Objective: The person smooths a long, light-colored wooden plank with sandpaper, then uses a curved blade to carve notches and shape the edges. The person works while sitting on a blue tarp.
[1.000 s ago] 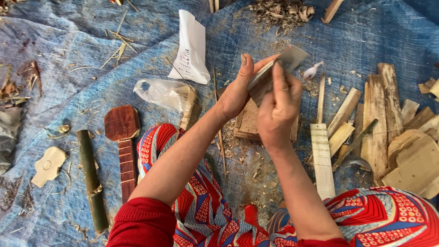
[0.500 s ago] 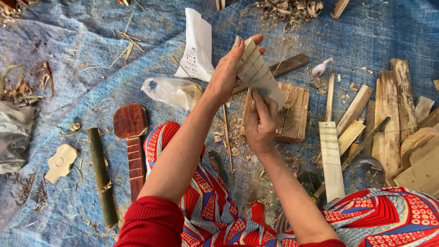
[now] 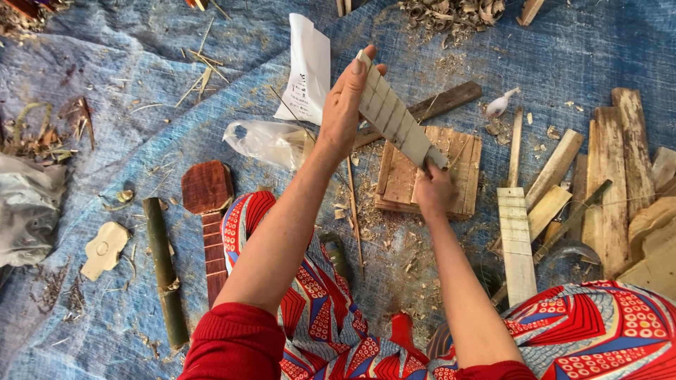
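Fingers (image 3: 359, 70) of the left hand (image 3: 345, 105) pinch the slotted wooden strip's (image 3: 396, 119) top end; the right hand (image 3: 431, 190) grips its lower end, slanting down-right over the wooden block (image 3: 461, 176).

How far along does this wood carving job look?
Done: the pale slotted wooden strip already carries cross cuts; a second one lies on the blue tarp. In hand: left hand and right hand hold its ends. Left: the reddish wooden neck lies apart.
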